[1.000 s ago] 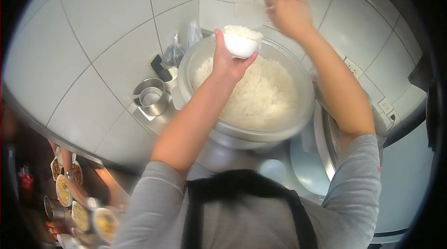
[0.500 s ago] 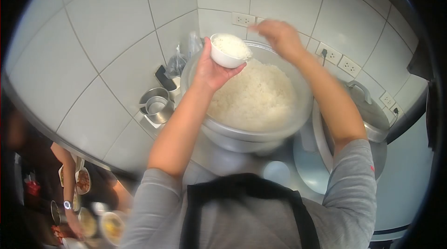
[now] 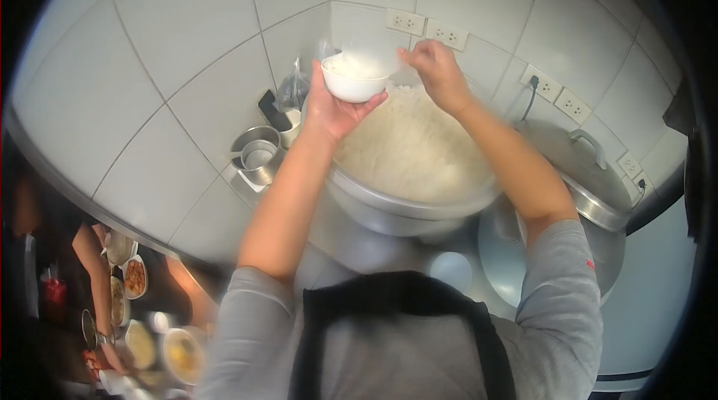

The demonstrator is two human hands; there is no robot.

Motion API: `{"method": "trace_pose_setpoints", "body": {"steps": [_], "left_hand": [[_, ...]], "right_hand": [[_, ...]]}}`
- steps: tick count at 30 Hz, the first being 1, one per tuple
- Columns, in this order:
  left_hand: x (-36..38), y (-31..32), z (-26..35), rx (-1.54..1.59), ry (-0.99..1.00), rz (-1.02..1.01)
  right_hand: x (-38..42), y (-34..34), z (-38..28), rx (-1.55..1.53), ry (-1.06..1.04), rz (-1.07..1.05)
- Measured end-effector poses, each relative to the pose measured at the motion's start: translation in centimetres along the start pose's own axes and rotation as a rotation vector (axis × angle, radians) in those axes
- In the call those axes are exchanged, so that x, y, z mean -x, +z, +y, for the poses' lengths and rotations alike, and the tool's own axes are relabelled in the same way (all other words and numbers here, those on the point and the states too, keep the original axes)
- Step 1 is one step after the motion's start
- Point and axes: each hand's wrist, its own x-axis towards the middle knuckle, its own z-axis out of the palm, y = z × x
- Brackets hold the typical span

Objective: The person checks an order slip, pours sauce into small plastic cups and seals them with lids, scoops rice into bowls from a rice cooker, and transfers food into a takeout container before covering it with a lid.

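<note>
My left hand cups a small white bowl from below, its thumb up along the left side. Cooked rice shows inside the bowl. With fingers pinched, my right hand holds a pale, see-through paddle-like scoop, smeared by motion, over the bowl's right part. Beneath both hands stands a wide metal basin heaped with cooked rice; the bowl overlaps its far left rim in this view.
Nested metal cups, a dark phone and a plastic bag stand left of the basin. A large lidded pot is at right, with wall sockets behind. At lower left, another person's arm reaches over food dishes.
My right hand has come down slightly, and the pale scoop now shows over the bowl. The bowl has lowered a little and sits more level. The view has shifted slightly.
</note>
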Motion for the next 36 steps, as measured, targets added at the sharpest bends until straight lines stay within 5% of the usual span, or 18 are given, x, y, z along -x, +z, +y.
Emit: {"method": "trace_pose_setpoints", "body": {"steps": [6,9,12,14,19,25,28,31,36], "left_hand": [[0.2,-0.8,0.6,-0.051,0.012,0.031],[0.4,-1.7,1.4,-0.064,0.052,0.037],[1.0,-2.6,2.7,-0.079,0.075,-0.002],[1.2,-3.2,3.0,-0.054,0.056,-0.071],[2.2,-3.4,3.0,-0.075,0.114,-0.005],[2.3,-3.5,3.0,-0.125,0.13,0.032],[2.3,-3.5,3.0,-0.139,0.134,0.014],[2.4,-3.0,2.6,-0.138,0.108,0.008],[0.7,-1.9,0.2,-0.081,0.049,-0.059]], "right_hand": [[-0.8,0.8,-0.9,0.035,-0.115,-0.114],[-0.7,0.6,1.2,-0.116,0.293,-0.115],[3.0,2.6,2.6,0.322,0.357,-0.84],[4.0,2.8,-1.1,0.371,0.202,-1.082],[3.2,-0.8,-9.9,0.289,-0.062,-1.24],[4.2,-6.1,-8.5,-0.117,0.158,-1.015],[4.0,-6.8,-5.3,-0.523,0.882,-1.281],[3.8,-7.4,-3.0,-0.76,1.097,-1.038],[0.8,-6.3,-1.2,-0.719,1.145,-0.515]]}}
